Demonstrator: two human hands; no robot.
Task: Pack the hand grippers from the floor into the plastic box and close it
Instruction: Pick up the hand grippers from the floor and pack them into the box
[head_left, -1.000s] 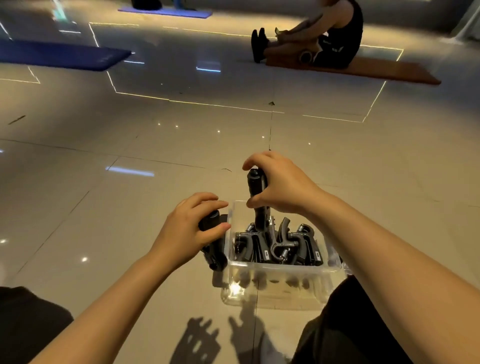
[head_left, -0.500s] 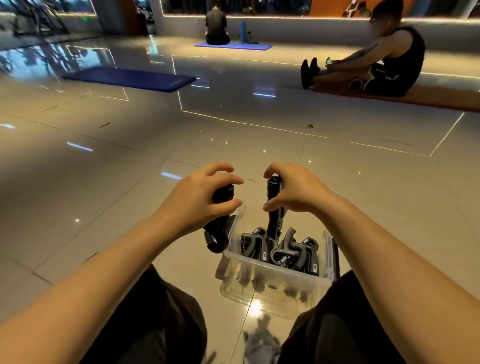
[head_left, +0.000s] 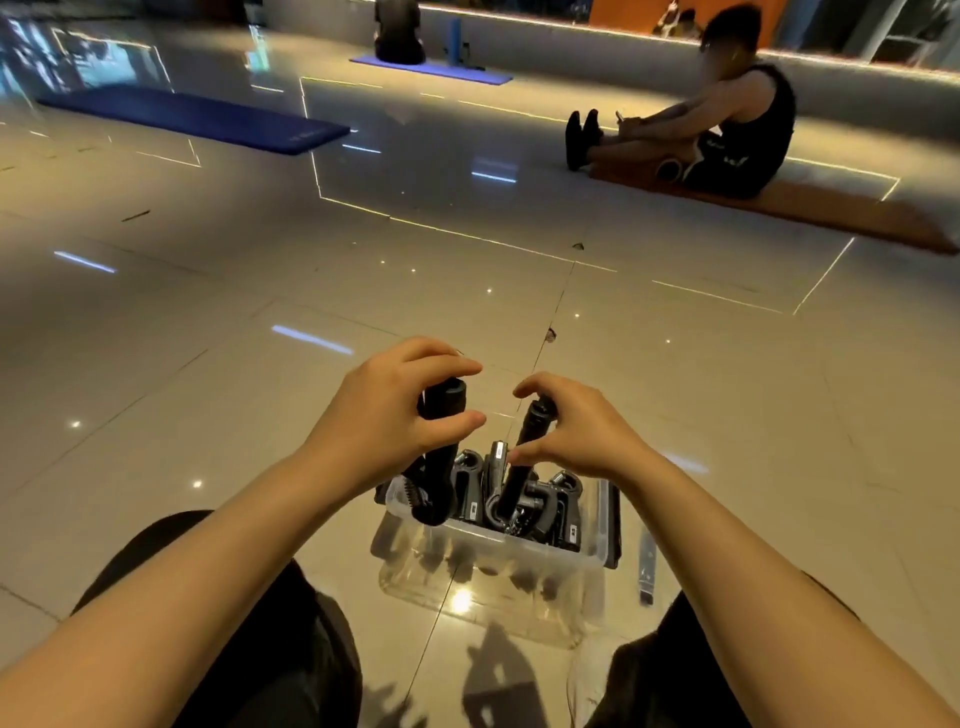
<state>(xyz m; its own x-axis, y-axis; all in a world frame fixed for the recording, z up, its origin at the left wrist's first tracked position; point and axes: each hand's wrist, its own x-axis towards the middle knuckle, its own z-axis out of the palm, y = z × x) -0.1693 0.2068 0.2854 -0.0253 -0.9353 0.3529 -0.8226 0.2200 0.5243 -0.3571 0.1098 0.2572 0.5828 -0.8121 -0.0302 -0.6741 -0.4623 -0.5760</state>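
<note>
A clear plastic box (head_left: 498, 571) stands on the tiled floor between my knees, with several black hand grippers (head_left: 561, 514) packed inside. My left hand (head_left: 384, 421) grips a black hand gripper (head_left: 441, 467) by its top handle; its lower end hangs over the box's left rim. My right hand (head_left: 576, 431) pinches the handle of another hand gripper (head_left: 522, 467), which leans upright in the middle of the box among the others. The box's bottom is hidden by the grippers.
A dark flat piece (head_left: 615, 519) leans at the box's right side, and a thin strip (head_left: 645, 566) lies on the floor beside it. Farther off, a person (head_left: 727, 130) sits on a brown mat (head_left: 831, 213). A blue mat (head_left: 197, 117) lies far left.
My left hand has carried its hand gripper rightward from beside the box to over its left rim. My right hand's gripper has tilted and sunk a little into the box.
</note>
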